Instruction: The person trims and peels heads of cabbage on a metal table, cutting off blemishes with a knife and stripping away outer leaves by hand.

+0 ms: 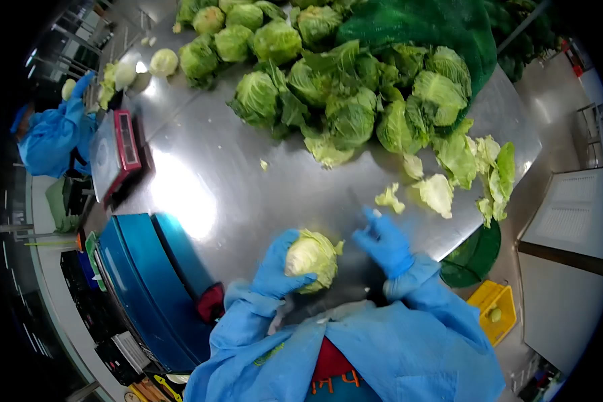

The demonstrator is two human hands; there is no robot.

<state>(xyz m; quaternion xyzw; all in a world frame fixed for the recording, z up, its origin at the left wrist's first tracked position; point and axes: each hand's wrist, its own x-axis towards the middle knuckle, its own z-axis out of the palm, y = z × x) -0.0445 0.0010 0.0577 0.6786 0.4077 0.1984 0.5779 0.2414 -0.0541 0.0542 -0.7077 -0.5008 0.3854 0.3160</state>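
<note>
My left hand [279,266], in a blue glove, is wrapped round the left side of a pale green cabbage [315,260] at the table's near edge. A ragged leaf edge sticks out on the cabbage's right side. To the right of it, apart from the cabbage, is my gloved right hand [386,245], its fingers bent together and slightly blurred. A small whitish bit shows at its fingertips; I cannot tell what it holds. Torn cabbage leaves [435,195] lie on the metal table [248,181] just beyond this hand.
A heap of cabbages [352,117] covers the far side, beside a green mesh sack [422,27]. At left stand a red-framed scale [124,151] and a blue bin [137,275]. A person in blue [53,137] is beyond. A green basket [476,258] and yellow crate [496,308] sit at right.
</note>
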